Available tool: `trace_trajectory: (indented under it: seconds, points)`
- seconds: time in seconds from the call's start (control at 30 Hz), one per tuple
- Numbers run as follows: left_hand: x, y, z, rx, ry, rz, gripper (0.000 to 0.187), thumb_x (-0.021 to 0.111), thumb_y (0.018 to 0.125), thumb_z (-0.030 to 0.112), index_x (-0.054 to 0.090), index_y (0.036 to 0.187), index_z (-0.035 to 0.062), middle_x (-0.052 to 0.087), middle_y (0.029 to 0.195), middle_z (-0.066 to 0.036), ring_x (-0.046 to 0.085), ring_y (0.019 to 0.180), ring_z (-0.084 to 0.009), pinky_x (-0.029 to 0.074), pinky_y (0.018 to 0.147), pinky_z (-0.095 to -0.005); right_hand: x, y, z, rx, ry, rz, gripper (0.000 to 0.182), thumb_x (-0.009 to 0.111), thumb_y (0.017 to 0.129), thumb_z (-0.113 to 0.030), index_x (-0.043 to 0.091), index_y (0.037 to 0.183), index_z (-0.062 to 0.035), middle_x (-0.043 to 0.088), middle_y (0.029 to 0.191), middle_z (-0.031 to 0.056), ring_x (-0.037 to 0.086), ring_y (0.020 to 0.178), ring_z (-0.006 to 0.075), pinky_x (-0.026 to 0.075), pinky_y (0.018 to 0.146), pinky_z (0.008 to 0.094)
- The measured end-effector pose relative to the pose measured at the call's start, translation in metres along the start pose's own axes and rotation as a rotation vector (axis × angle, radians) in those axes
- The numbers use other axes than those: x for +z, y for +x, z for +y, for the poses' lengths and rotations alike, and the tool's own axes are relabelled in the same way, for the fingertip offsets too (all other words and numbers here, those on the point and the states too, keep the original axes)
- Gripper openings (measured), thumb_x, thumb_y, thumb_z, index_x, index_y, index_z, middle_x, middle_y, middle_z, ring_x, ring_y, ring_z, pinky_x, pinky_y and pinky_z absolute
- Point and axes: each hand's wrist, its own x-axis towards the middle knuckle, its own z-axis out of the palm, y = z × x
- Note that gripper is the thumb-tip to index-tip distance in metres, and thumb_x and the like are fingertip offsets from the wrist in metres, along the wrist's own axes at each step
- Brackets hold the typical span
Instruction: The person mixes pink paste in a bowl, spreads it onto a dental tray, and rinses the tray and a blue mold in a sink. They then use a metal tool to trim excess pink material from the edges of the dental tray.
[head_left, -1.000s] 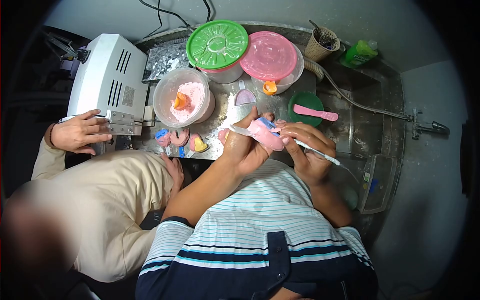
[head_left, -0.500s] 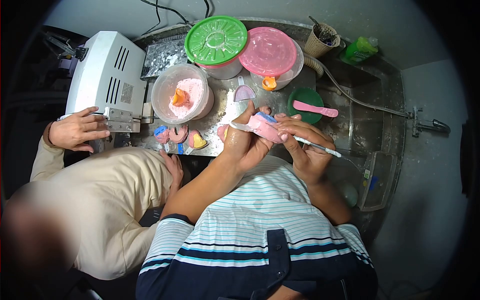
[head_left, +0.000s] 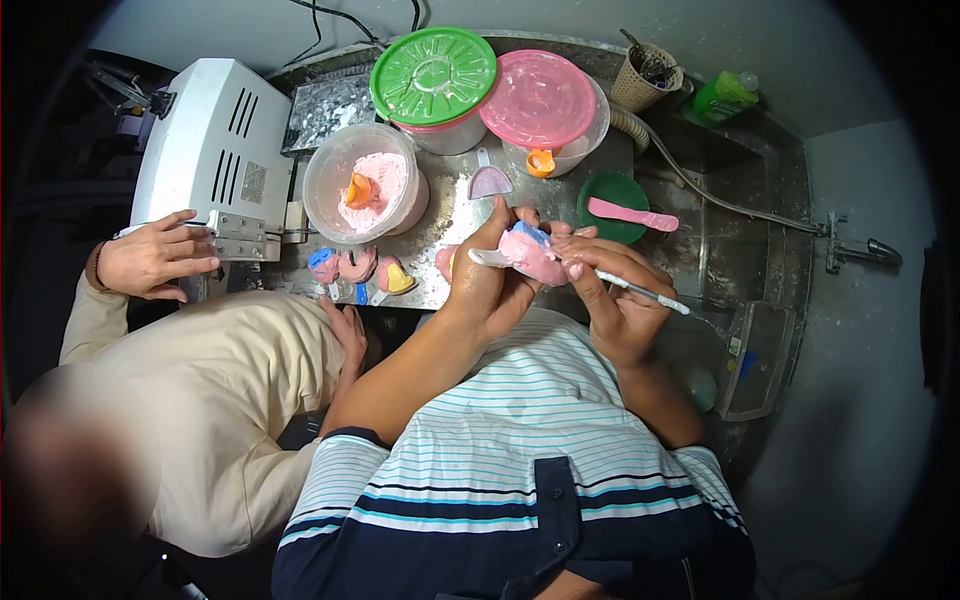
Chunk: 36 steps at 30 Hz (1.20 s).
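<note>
My left hand (head_left: 484,290) is wrapped round a dental impression tray (head_left: 490,258) filled with pink impression material (head_left: 536,264) and a blue patch on top. The tray's whitish handle sticks out to the left. In my right hand (head_left: 625,310) is a slim tool (head_left: 655,295) with a white-smeared end pointing right; its working tip is hidden by my fingers at the pink material. More filled impressions lie on the counter to the left: one with blue (head_left: 322,263), a pink one (head_left: 358,264) and one with yellow (head_left: 396,278).
A tub of pink powder (head_left: 415,190) with an orange scoop stands behind. Green-lidded (head_left: 436,85) and pink-lidded (head_left: 540,100) tubs are farther back. A green bowl (head_left: 600,225) holds a pink spatula (head_left: 632,214). Left, another person's hand (head_left: 155,258) rests by a white machine (head_left: 215,150). A sink (head_left: 760,190) lies right.
The impression in my left hand has tilted slightly and shifted a little right. The tool in my right hand has shifted slightly to the right.
</note>
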Motion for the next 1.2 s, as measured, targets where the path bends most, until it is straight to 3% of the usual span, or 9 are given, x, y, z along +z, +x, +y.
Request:
trace_trajectory:
  seconds: [0.17,0.33,0.53,0.63,0.73,0.83,1.2]
  points:
    - [-0.007,0.002,-0.001,-0.003,0.004,0.004,0.041,0.042,0.102,0.043,0.057,0.096,0.0057,0.065,0.102,-0.019,0.064,0.101,-0.0274,0.054,0.087,-0.0397,0.001,0.003,0.004,-0.036,-0.037,-0.033,0.013,0.071,0.084,-0.002,0.068,0.096,0.0029,0.072,0.094,0.0152,0.07,0.091,0.0248,0.054,0.084,0.0342]
    - [-0.018,0.004,-0.002,0.019,0.174,0.03,0.043,0.036,0.103,0.047,0.055,0.095,0.0085,0.064,0.098,-0.014,0.063,0.094,-0.0239,0.051,0.083,-0.038,0.001,0.004,0.006,-0.032,-0.178,-0.04,0.011,0.069,0.085,-0.001,0.068,0.094,0.0039,0.072,0.092,0.0148,0.071,0.089,0.0254,0.055,0.08,0.0337]
    - [-0.008,0.003,-0.003,0.079,0.258,0.133,0.046,0.033,0.103,0.048,0.054,0.094,0.0076,0.061,0.092,-0.011,0.061,0.085,-0.0216,0.051,0.077,-0.0369,0.003,0.001,0.004,-0.01,-0.079,-0.027,0.009,0.069,0.084,0.0,0.069,0.092,0.0039,0.072,0.091,0.0149,0.071,0.086,0.0244,0.055,0.08,0.0335]
    - [-0.017,0.004,-0.003,0.078,0.266,0.031,0.042,0.034,0.103,0.047,0.053,0.095,0.0098,0.061,0.093,-0.007,0.06,0.088,-0.0183,0.048,0.078,-0.0349,0.006,0.002,0.011,-0.05,-0.136,-0.04,0.009,0.069,0.084,-0.001,0.07,0.092,0.0034,0.072,0.093,0.0144,0.071,0.088,0.0246,0.055,0.081,0.0337]
    - [-0.014,0.004,-0.004,0.098,0.294,0.054,0.042,0.035,0.103,0.047,0.053,0.095,0.0097,0.06,0.09,-0.006,0.06,0.086,-0.0166,0.047,0.076,-0.0336,0.007,0.001,0.014,-0.014,-0.12,-0.002,0.009,0.068,0.084,0.0,0.07,0.092,0.0033,0.072,0.093,0.0137,0.071,0.089,0.0245,0.055,0.081,0.0329]
    - [-0.011,0.004,-0.002,0.1,0.292,0.113,0.042,0.035,0.103,0.047,0.053,0.095,0.0095,0.059,0.09,-0.006,0.06,0.086,-0.0165,0.047,0.076,-0.0331,0.007,0.005,0.009,-0.039,-0.168,-0.066,0.008,0.068,0.085,0.001,0.07,0.091,0.0032,0.072,0.093,0.0136,0.071,0.089,0.0248,0.055,0.081,0.0327]
    - [-0.02,0.004,-0.005,0.225,0.341,0.098,0.043,0.036,0.103,0.047,0.053,0.098,0.0085,0.064,0.1,-0.012,0.063,0.092,-0.0202,0.049,0.08,-0.0347,0.016,0.001,0.016,0.02,-0.153,0.024,0.006,0.068,0.085,-0.001,0.069,0.089,0.0045,0.072,0.09,0.0147,0.071,0.088,0.0254,0.054,0.08,0.0337]
